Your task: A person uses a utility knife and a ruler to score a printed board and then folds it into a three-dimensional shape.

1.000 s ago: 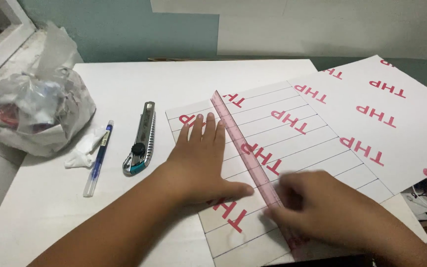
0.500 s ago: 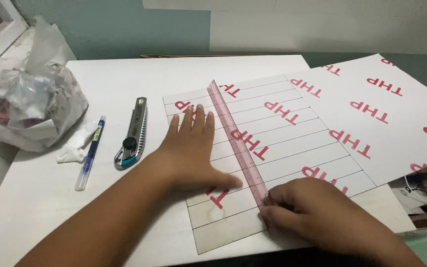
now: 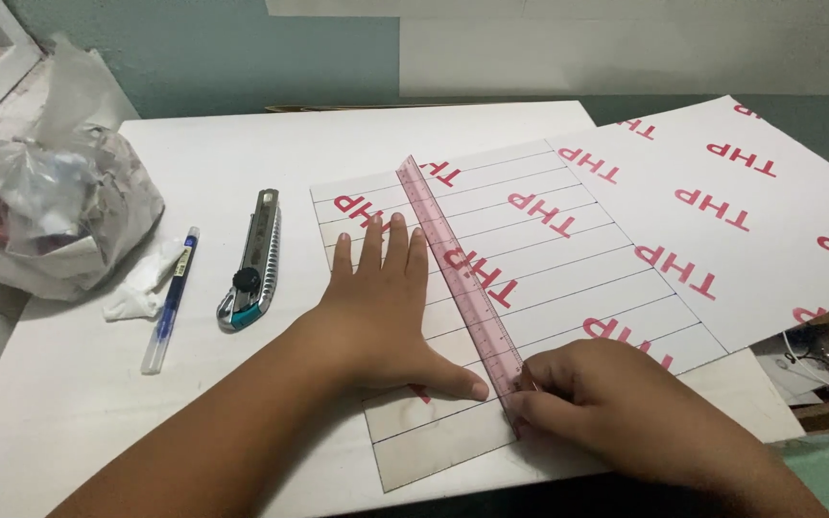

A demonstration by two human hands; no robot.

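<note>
**Both hands steady a pink ruler across a lined sheet**

A clear pink ruler (image 3: 458, 278) lies on a ruled white sheet (image 3: 568, 288) printed with red letters, which rests on the white bench (image 3: 357, 134). The ruler's long axis runs diagonally, from its far end toward the upper left of the sheet down to its near end at the right, crossing the drawn lines almost square.

The left hand (image 3: 381, 307) lies flat and open on the sheet just left of the ruler, fingers stretched toward the far side, thumb reaching right so its tip touches or nearly touches the ruler's edge. It grasps nothing; it presses down. The right hand (image 3: 616, 403) sits at the ruler's near end, fingers curled, their tips on the ruler's end and edge. Its grip is mostly closed, and whether it pinches the ruler or only pushes against it I cannot tell. The right hand is the one at the ruler's end; the left lies alongside the near half.

Well left of the sheet, a utility knife (image 3: 253, 261) lies with its length running near to far, and a pen (image 3: 171, 297) lies parallel beyond it, beside a scrap of white tissue (image 3: 136, 288). A crumpled plastic bag (image 3: 50, 211) sits at the far left. A larger sheet (image 3: 750, 211) with the same red lettering lies to the right, partly under the ruled one.
</note>
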